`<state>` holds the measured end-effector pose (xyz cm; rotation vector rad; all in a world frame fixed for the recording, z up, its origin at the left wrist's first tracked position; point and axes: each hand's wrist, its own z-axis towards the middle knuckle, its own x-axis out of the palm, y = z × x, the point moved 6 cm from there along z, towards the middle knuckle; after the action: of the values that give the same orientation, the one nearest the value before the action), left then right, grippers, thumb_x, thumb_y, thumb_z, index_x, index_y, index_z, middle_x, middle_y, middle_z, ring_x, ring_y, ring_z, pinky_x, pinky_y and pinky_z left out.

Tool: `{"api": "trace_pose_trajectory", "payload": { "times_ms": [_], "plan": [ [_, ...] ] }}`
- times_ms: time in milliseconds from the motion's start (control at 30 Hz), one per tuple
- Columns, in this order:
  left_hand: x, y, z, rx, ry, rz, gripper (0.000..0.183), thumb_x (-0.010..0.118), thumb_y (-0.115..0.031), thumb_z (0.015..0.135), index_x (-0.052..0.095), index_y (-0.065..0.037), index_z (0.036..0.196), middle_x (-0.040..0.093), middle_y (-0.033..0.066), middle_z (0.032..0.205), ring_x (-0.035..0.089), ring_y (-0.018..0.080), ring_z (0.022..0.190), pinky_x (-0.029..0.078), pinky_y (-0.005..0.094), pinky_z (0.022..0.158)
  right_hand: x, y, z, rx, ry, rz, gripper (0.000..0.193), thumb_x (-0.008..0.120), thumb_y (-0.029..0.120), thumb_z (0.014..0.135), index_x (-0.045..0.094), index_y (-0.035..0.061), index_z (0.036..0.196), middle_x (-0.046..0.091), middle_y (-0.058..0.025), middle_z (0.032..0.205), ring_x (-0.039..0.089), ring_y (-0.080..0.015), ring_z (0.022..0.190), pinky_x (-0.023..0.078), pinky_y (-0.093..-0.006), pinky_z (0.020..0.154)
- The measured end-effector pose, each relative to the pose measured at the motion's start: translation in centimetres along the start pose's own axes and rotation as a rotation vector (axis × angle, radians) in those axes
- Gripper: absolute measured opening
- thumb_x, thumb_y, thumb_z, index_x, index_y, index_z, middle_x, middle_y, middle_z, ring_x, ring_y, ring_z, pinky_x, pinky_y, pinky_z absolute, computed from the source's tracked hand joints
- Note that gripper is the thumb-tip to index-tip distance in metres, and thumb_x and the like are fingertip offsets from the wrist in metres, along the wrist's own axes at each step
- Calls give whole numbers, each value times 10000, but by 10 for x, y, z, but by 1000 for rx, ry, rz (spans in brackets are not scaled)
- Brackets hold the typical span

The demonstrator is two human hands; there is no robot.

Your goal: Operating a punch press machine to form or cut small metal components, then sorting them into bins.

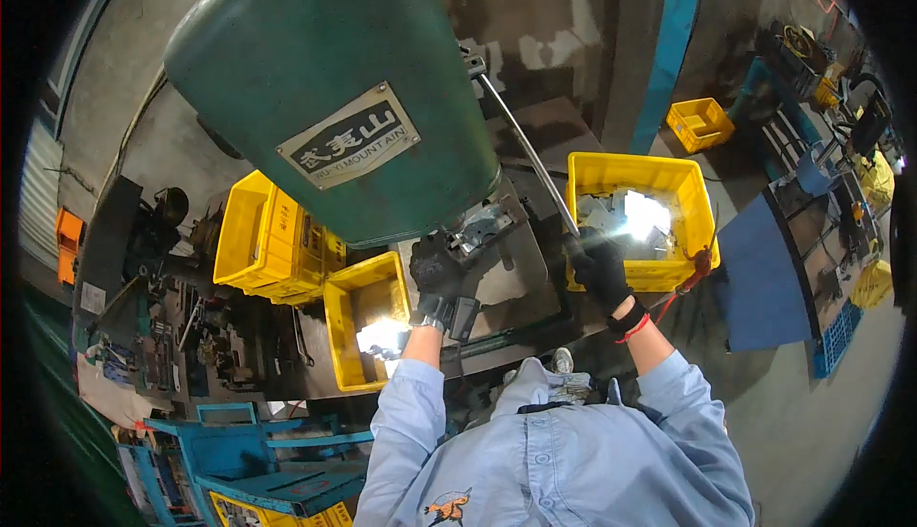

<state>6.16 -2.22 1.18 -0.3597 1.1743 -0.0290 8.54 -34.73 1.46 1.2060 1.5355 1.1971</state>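
Note:
A drilling or tapping machine with a big green housing stands in front of me. My right hand, in a black glove, is closed around the lower end of its long metal lever. Below the housing, a metal fixture sits on the machine's worktable. My left hand, also gloved in black, is at the near left side of this fixture. Its fingers blend into the dark parts there, so whether they grip a workpiece is hidden.
To the right, a yellow bin holds shiny metal pieces. Another yellow bin with bright metal parts is by my left forearm, and stacked yellow crates stand behind it. Tools lie on the left bench. A blue post rises behind.

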Motion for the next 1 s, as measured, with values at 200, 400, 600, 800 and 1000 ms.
{"api": "trace_pose_trajectory", "payload": {
  "times_ms": [200, 400, 600, 800, 1000],
  "plan": [
    [13, 21, 1, 27, -17, 45, 862, 868, -765, 735, 772, -98, 1273, 765, 200, 1173, 724, 411, 1022, 595, 531, 884, 3, 20, -11, -92, 104, 33, 411, 571, 196, 1155, 592, -97, 1442, 668, -237, 1486, 660, -297, 1383, 500, -355, 1208],
    [-4, 1, 4, 21, 21, -17, 877, 864, -777, 736, 770, -125, 1315, 777, 208, 1186, 746, 419, 1006, 613, 524, 895, 0, 24, -13, -55, 87, -14, 414, 543, 177, 1160, 569, -111, 1457, 642, -248, 1519, 645, -312, 1409, 495, -375, 1233],
    [-1, 9, 3, -20, 85, -53, 952, 877, -768, 710, 706, -146, 1409, 722, 214, 1332, 716, 416, 1160, 589, 531, 984, -4, 33, -20, -161, 37, -202, 295, 595, 178, 1136, 669, -42, 1317, 750, -199, 1236, 717, -257, 1122, 561, -369, 999],
    [-17, -4, 2, -59, 173, -38, 995, 873, -761, 714, 655, -145, 1464, 671, 231, 1425, 672, 417, 1264, 556, 533, 1054, -7, 68, -43, -261, -58, -267, 141, 704, 145, 1048, 715, 20, 1111, 743, -170, 913, 668, -230, 820, 511, -397, 745],
    [-21, -5, 7, 147, -145, -43, 774, 883, -699, 691, 769, -90, 1156, 767, 169, 1057, 721, 391, 997, 591, 517, 865, -18, 63, -40, -462, -67, -464, 165, 731, 137, 1032, 710, 1, 1124, 749, -168, 933, 673, -229, 834, 531, -394, 766]
  ]
}}
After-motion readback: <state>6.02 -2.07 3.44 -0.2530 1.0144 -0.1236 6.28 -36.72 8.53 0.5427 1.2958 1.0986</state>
